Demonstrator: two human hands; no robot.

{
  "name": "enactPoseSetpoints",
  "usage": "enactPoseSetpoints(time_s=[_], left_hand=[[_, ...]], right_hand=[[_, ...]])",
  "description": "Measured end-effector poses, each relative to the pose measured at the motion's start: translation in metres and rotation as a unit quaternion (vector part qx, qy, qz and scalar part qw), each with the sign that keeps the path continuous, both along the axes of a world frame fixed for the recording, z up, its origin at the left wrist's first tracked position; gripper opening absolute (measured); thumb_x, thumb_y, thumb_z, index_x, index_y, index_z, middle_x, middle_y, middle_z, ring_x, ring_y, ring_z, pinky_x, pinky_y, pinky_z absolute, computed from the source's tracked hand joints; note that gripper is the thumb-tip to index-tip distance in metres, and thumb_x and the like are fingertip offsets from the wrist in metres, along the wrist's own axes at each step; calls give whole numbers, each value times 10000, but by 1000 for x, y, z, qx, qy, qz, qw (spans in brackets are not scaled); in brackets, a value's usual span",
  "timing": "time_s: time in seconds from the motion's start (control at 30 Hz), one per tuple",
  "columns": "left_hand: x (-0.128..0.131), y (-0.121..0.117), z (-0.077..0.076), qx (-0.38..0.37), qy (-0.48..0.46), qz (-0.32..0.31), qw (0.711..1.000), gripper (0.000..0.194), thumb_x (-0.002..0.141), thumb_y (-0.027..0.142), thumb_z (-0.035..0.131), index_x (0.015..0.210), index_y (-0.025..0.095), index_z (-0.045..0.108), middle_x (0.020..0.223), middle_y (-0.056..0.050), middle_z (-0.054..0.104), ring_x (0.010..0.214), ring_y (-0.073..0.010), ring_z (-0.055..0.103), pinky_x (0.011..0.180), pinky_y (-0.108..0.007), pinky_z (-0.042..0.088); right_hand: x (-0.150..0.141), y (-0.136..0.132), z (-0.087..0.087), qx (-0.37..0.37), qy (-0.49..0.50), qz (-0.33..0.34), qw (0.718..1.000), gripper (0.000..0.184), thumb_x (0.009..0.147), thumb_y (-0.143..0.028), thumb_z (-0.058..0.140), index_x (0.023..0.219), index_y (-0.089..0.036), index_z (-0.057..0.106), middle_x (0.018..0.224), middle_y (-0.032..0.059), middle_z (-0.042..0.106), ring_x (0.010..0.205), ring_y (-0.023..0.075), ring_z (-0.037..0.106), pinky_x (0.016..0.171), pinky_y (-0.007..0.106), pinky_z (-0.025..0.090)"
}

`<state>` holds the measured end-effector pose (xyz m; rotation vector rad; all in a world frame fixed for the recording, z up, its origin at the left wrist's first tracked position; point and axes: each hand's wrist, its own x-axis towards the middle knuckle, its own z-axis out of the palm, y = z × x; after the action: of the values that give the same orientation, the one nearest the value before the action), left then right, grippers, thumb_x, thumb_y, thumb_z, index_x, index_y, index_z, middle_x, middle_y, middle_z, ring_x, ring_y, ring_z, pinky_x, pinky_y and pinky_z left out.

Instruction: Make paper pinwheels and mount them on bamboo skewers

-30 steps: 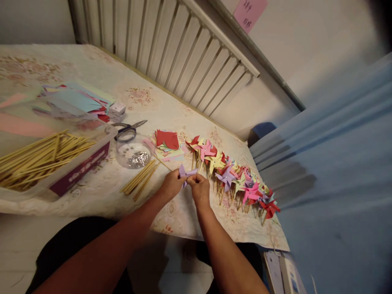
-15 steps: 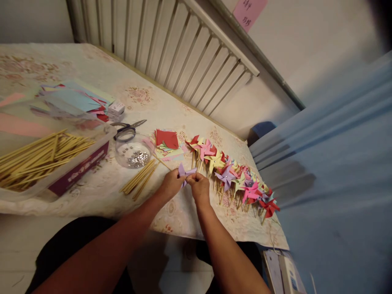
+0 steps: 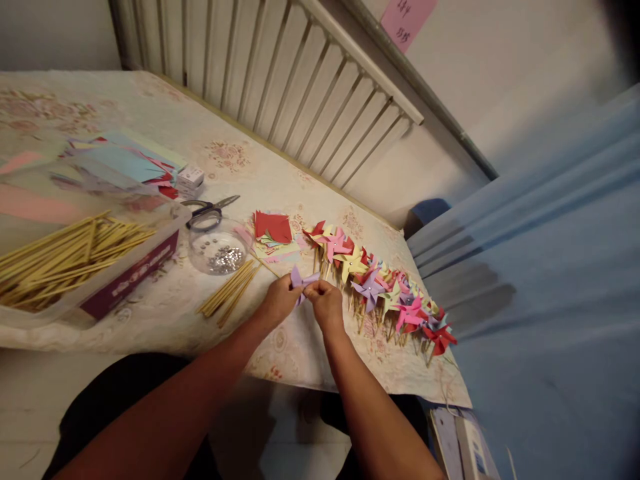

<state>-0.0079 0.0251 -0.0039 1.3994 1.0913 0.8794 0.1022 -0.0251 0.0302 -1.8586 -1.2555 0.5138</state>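
Note:
A purple paper pinwheel (image 3: 299,277) is pinched between my two hands above the front of the table. My left hand (image 3: 281,298) grips its left side, fingers closed. From the right, my right hand (image 3: 325,303) is closed on the opposite side, with its fingertips near the middle; they hide the pinwheel's centre. A thin wooden stick (image 3: 265,264) lies just beyond my left hand. Close by on the left is a bundle of wooden sticks (image 3: 227,293). To the right of my right hand, finished pinwheels (image 3: 369,288) in several colours lie in a long row.
A round clear dish (image 3: 200,263) holds small metal pins. Beside it lie scissors (image 3: 205,215) and a stack of red paper squares (image 3: 273,228). A plastic box (image 3: 173,223) of sticks stands left, with coloured paper (image 3: 117,157) and a small white box (image 3: 190,179) behind.
Almost nothing differs. My hands stay in place on the purple pinwheel, whose blades look very slightly tilted compared with before.

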Motion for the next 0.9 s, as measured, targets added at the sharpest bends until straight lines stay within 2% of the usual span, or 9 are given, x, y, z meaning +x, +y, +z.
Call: enactPoseSetpoints(time_s=[0.1, 0.17, 0.33, 0.4, 0.5, 0.57, 0.63, 0.8, 0.9], left_hand=[[-1, 0, 1, -8, -18, -5, 1000, 135, 733, 228, 546, 776, 130, 629, 657, 14, 575, 644, -135, 492, 576, -222, 364], [-1, 0, 2, -11, -26, -6, 1000, 142, 727, 233, 553, 785, 132, 634, 665, 11, 588, 648, -138, 499, 581, -223, 371], [-2, 0, 3, 0, -7, 2, 1000, 107, 726, 226, 562, 744, 136, 616, 646, 16, 560, 627, -130, 478, 566, -223, 353], [-2, 0, 3, 2, 1, -2, 1000, 108, 731, 223, 558, 746, 134, 617, 641, 15, 558, 623, -130, 478, 565, -226, 351], [-2, 1, 1, 2, -3, -4, 1000, 128, 734, 219, 554, 781, 131, 634, 666, 6, 589, 640, -137, 497, 582, -230, 368], [-1, 2, 0, 1, -8, -5, 1000, 143, 731, 216, 553, 798, 128, 644, 682, -1, 608, 648, -142, 508, 593, -234, 380], [0, 2, -1, -2, -18, -3, 1000, 154, 729, 224, 555, 805, 129, 649, 685, -2, 615, 650, -143, 513, 592, -232, 385], [-1, 0, 1, -11, -34, 4, 999, 150, 712, 235, 566, 792, 135, 645, 676, 5, 612, 655, -143, 520, 582, -224, 388], [-2, -1, 2, -12, -31, -1, 999, 166, 715, 233, 562, 810, 130, 652, 697, -8, 628, 672, -152, 541, 594, -232, 403]], right_hand=[[2, -2, 11, 47, -146, 71, 986, 103, 725, -210, 601, 625, -204, 626, 694, 6, 601, 738, 169, 536, 727, 283, 394], [2, -2, 13, 55, -162, 80, 982, 97, 719, -205, 601, 626, -207, 629, 711, 12, 608, 761, 175, 538, 746, 288, 393], [1, 4, -1, -18, 72, -6, 997, 107, 677, -244, 624, 591, -195, 585, 564, -41, 538, 556, 130, 464, 584, 252, 370], [2, 4, -2, -26, 82, -7, 996, 107, 673, -242, 628, 589, -193, 583, 551, -46, 521, 544, 125, 449, 573, 251, 364], [5, 2, 6, 13, -52, 58, 997, 110, 706, -213, 607, 598, -199, 604, 626, -14, 568, 640, 149, 503, 654, 271, 389], [7, 1, 12, 43, -146, 109, 982, 104, 726, -195, 599, 628, -207, 633, 708, 14, 608, 745, 172, 536, 740, 292, 396], [8, 1, 13, 51, -169, 118, 977, 103, 733, -199, 599, 639, -211, 642, 730, 21, 619, 772, 179, 544, 759, 297, 393], [3, 3, -2, -6, 44, -9, 999, 117, 686, -257, 629, 590, -196, 601, 580, -30, 564, 568, 134, 485, 597, 260, 375], [2, 4, -5, -13, 68, -32, 997, 117, 643, -273, 663, 581, -191, 608, 568, -38, 565, 555, 128, 477, 580, 257, 368]])
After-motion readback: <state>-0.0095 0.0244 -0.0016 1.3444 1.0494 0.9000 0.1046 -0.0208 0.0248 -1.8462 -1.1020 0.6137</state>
